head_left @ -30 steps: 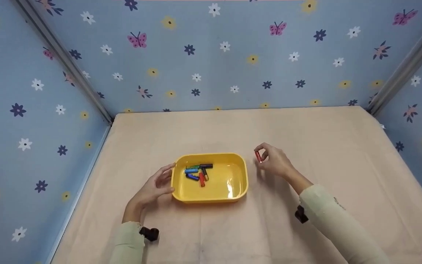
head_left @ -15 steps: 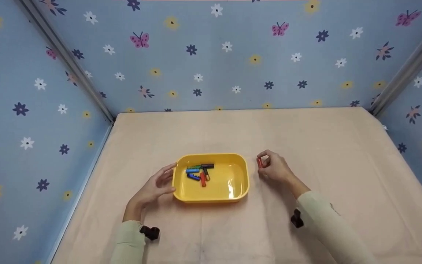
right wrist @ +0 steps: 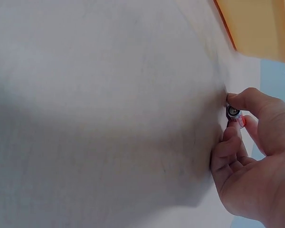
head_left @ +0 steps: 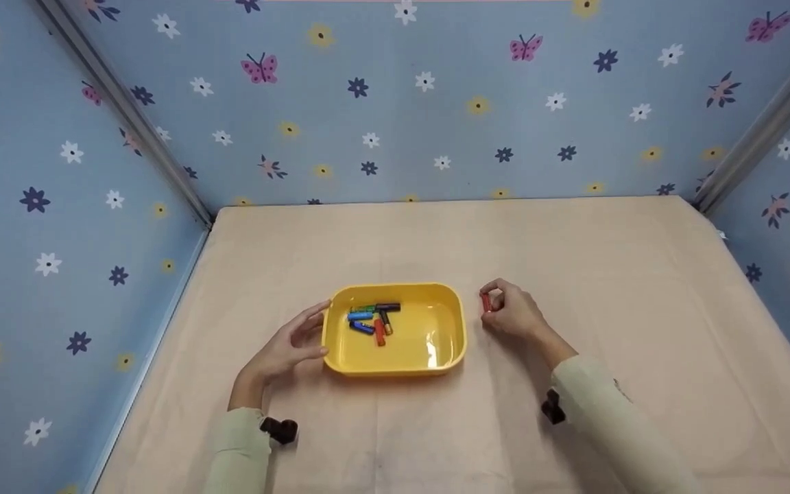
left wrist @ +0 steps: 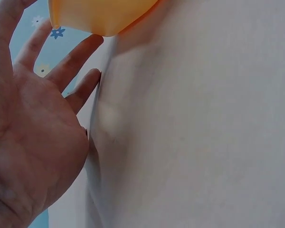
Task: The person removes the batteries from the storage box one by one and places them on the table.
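- Touches the left end of the yellow tray with the left hand: fingers spread, grip wide against smooth, shiny, round-cornered plastic.
- In the tray's left half: six slim, cylindrical batteries, loosely bunched.
- Pinches a red battery with the right hand, just beyond the tray's right end; grip narrow, one round metal end showing.
- Slightly nearer the bench's front edge than a second ago; probably low over the surface, apart from the bunch; contact impossible to tell.
- Towards the bench's right edge: matte, faintly creased cloth.
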A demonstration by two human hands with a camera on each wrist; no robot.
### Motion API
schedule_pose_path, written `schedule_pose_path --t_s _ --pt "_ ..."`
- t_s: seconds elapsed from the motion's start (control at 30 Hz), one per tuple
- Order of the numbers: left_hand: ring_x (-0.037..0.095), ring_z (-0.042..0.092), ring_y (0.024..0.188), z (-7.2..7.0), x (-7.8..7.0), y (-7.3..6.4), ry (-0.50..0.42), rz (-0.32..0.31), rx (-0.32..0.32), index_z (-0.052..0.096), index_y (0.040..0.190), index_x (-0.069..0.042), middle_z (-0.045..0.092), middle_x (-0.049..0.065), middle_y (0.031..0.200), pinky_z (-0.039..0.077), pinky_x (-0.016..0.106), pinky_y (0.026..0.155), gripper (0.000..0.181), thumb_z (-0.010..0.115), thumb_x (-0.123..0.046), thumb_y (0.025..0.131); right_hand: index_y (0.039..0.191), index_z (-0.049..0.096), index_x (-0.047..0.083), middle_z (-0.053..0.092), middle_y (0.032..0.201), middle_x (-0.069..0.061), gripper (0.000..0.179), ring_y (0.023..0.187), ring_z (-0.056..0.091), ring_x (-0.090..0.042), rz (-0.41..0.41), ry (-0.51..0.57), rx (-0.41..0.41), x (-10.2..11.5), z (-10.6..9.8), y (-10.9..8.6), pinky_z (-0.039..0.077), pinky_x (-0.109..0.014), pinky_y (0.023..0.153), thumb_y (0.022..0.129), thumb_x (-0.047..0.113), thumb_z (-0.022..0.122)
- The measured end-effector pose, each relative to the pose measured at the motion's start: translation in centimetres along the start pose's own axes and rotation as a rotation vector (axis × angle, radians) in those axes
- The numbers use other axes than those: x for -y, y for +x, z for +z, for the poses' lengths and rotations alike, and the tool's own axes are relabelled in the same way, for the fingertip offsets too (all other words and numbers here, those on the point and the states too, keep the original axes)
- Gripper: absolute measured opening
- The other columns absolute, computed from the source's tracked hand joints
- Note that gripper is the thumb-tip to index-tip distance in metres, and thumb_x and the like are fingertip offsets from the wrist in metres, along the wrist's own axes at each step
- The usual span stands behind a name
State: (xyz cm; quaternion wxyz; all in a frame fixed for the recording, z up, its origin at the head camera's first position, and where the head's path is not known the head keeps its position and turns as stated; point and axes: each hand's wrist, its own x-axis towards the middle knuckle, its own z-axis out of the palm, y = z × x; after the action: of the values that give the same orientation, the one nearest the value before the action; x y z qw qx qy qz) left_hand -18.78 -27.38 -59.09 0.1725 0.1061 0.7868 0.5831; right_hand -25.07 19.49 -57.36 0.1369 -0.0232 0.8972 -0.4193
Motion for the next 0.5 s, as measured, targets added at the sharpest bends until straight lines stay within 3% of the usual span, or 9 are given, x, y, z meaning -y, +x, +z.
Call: schedule_pose_path --t_s 0.23,0.5 --pt "0.048 0.037 0.17 -0.1 -0.1 0.2 -0.009 0.021 0.019 0.037 0.177 -0.014 0.043 0.023 0.18 0.022 0.068 0.142 0.09 0.084 -0.009 0.101 0.141 0.067 0.007 0.061 0.087 -0.001 0.048 0.077 0.056 -0.015 0.008 -0.016 -0.003 0.0 -0.1 0.0 0.047 -0.023 0.068 0.095 -0.002 0.08" --pt "0.05 0.037 0.17 -0.2 -0.8 0.0 0.03 -0.015 0.034 0.037 0.177 -0.014 0.041 0.027 0.18 0.026 0.07 0.14 0.089 0.084 -0.013 0.102 0.142 0.063 0.005 0.062 0.082 0.0 0.055 0.068 0.058 -0.013 -0.082 0.011 0.035 -1.8 -0.2 1.1 0.048 -0.022 0.061 0.09 0.002 0.082"
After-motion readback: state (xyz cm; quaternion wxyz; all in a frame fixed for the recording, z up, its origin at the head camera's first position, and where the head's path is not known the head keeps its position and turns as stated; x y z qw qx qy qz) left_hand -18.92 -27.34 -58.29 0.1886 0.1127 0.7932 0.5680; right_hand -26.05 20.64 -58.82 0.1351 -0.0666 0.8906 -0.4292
